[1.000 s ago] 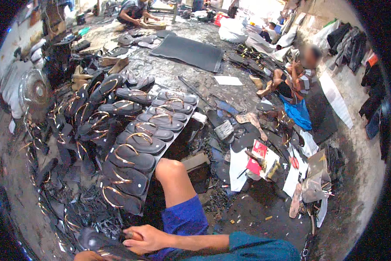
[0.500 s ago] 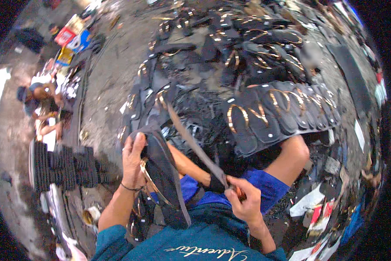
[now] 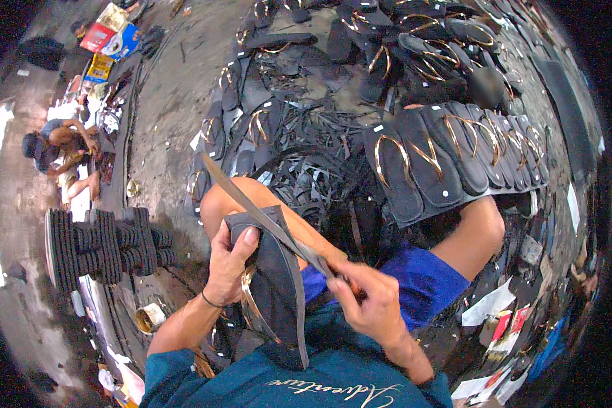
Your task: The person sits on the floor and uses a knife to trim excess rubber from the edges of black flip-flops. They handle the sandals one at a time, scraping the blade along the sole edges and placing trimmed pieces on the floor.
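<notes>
Left hand: while the thumb presses on the top face, the hand is clamped on the far part of a black flip-flop; most fingers are hidden.
Right hand: closed in a fist round the handle of a long knife.
Flip-flop: tilted over the lap, gold strap toward the left side, between both hands.
Knife blade: lies across the flip-flop's far end, at its right edge; exact contact can't tell.
Wrist: dark band on the left one.
Right knee: row of gold-strapped flip-flops just beyond it.
Floor ahead: black offcuts, loose flip-flops further out.
Left side: stacked black soles; another person, crouched well apart.
</notes>
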Available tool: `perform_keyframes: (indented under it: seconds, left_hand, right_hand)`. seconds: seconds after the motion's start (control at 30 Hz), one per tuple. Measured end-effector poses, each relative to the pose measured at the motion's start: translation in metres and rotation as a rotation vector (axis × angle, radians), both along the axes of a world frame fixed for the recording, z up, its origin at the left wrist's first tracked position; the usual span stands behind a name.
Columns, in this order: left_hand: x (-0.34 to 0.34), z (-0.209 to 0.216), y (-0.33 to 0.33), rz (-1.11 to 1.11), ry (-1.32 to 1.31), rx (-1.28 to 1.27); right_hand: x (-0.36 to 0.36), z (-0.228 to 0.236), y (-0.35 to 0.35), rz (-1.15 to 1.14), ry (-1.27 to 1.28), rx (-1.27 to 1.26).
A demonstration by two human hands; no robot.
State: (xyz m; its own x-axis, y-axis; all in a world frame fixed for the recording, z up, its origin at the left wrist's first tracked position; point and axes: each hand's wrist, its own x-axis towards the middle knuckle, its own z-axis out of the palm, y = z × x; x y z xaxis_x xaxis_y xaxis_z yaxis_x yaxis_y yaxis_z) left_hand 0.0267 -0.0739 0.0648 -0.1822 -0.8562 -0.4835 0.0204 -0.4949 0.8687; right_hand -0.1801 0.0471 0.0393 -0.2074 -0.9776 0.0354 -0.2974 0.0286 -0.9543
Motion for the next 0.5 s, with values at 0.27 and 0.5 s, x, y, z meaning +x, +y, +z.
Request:
perform_keyframes:
  seconds: [0.27,0.5]
  left_hand:
    - [-0.002,0.033,-0.044,-0.277,0.000,-0.251]
    - [0.038,0.014,-0.010,-0.334,-0.056,-0.060]
  right_hand:
    - [-0.025,0.003,-0.044,-0.122,-0.140,0.075]
    - [-0.042,-0.011,0.066,0.182,0.024,0.147]
